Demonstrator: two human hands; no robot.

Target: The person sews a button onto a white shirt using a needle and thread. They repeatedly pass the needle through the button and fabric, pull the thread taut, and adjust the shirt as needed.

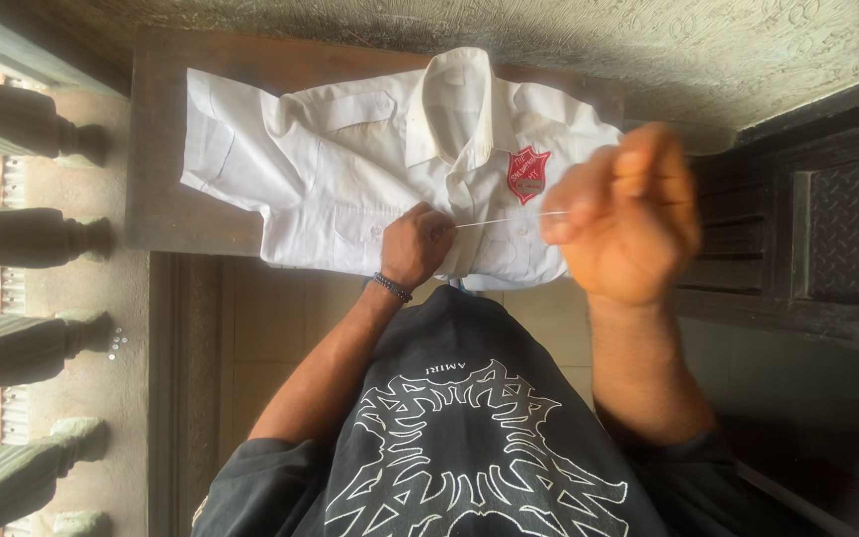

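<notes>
White shirt [350,169], red badge [528,174]

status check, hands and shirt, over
Left hand pinching the white shirt at its front placket. Right hand raised, blurred, pulling a thread taut. Shirt flat on the wooden bench. Nothing in the way.

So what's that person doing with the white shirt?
The person is sewing by hand. Their left hand presses on the front of a white shirt spread on a dark wooden table, near the button strip. Their right hand is raised to the side, pulling a thin white thread tight from the shirt. A red badge sits on the chest.
</notes>
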